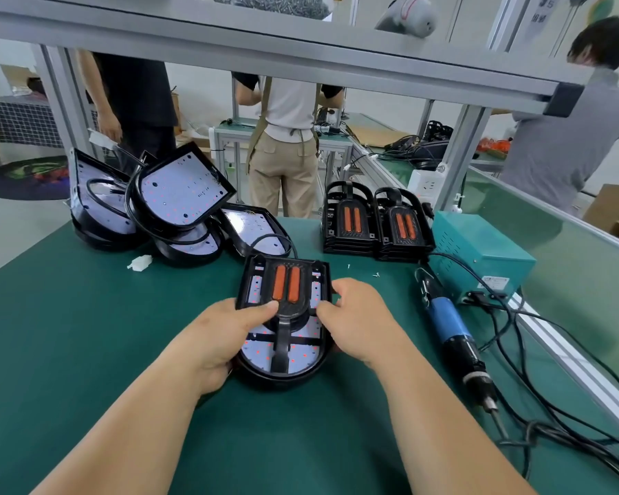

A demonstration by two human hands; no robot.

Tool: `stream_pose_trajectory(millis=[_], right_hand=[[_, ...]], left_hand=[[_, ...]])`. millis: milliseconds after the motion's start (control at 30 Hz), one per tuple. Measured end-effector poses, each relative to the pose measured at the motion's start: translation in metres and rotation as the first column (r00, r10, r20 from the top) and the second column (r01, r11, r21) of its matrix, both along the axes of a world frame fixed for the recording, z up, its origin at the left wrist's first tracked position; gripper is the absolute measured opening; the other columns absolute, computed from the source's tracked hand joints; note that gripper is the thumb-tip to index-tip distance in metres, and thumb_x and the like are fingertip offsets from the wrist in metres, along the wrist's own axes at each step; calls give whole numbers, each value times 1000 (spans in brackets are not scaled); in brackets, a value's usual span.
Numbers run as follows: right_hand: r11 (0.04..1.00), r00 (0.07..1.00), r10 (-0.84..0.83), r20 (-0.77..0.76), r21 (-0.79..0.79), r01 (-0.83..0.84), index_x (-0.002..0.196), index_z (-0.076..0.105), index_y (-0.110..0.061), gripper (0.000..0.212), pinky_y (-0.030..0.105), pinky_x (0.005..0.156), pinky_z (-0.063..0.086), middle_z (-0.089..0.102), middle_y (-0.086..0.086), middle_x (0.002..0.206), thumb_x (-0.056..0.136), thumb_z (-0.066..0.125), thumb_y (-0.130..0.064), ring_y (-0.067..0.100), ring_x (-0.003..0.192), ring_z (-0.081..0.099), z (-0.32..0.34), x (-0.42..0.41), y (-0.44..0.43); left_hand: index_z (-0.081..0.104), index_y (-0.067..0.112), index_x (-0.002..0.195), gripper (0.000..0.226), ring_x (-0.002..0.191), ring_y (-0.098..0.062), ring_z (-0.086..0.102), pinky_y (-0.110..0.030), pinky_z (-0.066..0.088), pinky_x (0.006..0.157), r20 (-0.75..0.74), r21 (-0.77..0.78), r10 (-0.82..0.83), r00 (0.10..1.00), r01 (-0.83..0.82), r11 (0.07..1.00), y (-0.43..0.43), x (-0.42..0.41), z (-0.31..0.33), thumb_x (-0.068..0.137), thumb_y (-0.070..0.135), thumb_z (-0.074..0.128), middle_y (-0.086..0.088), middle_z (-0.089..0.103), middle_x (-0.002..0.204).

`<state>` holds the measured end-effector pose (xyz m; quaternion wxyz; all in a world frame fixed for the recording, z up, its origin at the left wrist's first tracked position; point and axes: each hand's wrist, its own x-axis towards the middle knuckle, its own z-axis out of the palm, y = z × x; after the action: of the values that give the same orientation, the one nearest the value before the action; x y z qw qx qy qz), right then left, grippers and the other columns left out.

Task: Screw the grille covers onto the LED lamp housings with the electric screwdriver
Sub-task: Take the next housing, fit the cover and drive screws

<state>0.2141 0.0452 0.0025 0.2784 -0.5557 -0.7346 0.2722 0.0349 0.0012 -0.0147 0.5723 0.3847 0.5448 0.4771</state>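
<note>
A black LED lamp housing with a white LED board lies on the green mat in front of me. A black grille cover with two orange strips sits on top of it. My left hand grips the housing's left side, thumb pressing the cover's middle. My right hand holds the right side, its fingers curled at the cover's edge. The blue and black electric screwdriver lies untouched on the mat to the right, tip pointing toward me.
Several uncovered housings are piled at the back left. Two stacks of grille covers stand at the back centre beside a teal power box. Black cables trail at the right. Loose screws lie nearby. People stand behind the bench.
</note>
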Motion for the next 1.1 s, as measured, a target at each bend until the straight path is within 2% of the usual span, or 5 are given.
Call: stream_pose_trajectory(millis=[133, 233, 533, 900, 1100], right_hand=[[999, 979, -41, -198, 3, 43, 96, 67, -13, 25, 24, 62, 41, 55, -5, 69, 98, 50, -32, 12, 60, 46, 1, -6, -1], [970, 838, -218, -500, -203, 131, 91, 61, -7, 29, 17, 42, 38, 60, 4, 58, 104, 43, -26, 13, 42, 50, 7, -10, -3], [725, 823, 484, -296, -391, -567, 101, 62, -9, 21, 15, 34, 32, 53, -8, 42, 100, 50, -25, 3, 30, 39, 7, -57, -60], [665, 779, 133, -613, -528, -529, 83, 47, -22, 25, 16, 30, 22, 54, -4, 40, 107, 39, -24, 5, 27, 43, 15, -60, -64], [787, 876, 299, -379, -421, -451, 80, 49, -24, 23, 17, 36, 30, 63, -2, 51, 103, 44, -27, 9, 37, 55, 30, -31, -50]], left_hand=[[75, 9, 97, 13, 78, -24, 77, -33, 59, 66, 122, 90, 147, 982, -159, 983, 3, -2, 5, 93, 14, 64, -13, 78, 95], [70, 9, 105, 14, 73, -20, 76, -32, 60, 63, 319, 171, 300, 899, -366, 915, 6, -3, 13, 94, 12, 62, -8, 79, 90], [53, 9, 140, 39, 110, -17, 70, -37, 57, 94, 774, 159, 344, 531, -689, 707, 7, -11, 38, 103, 22, 52, -5, 69, 127], [68, 12, 108, 24, 103, -20, 73, -40, 56, 91, 833, 152, 281, 476, -686, 712, 4, -38, 40, 104, 24, 47, -3, 77, 107], [64, 14, 127, 30, 102, -19, 73, -39, 57, 88, 890, 62, 310, 333, -763, 643, 7, -82, 26, 104, 24, 47, -2, 75, 113]])
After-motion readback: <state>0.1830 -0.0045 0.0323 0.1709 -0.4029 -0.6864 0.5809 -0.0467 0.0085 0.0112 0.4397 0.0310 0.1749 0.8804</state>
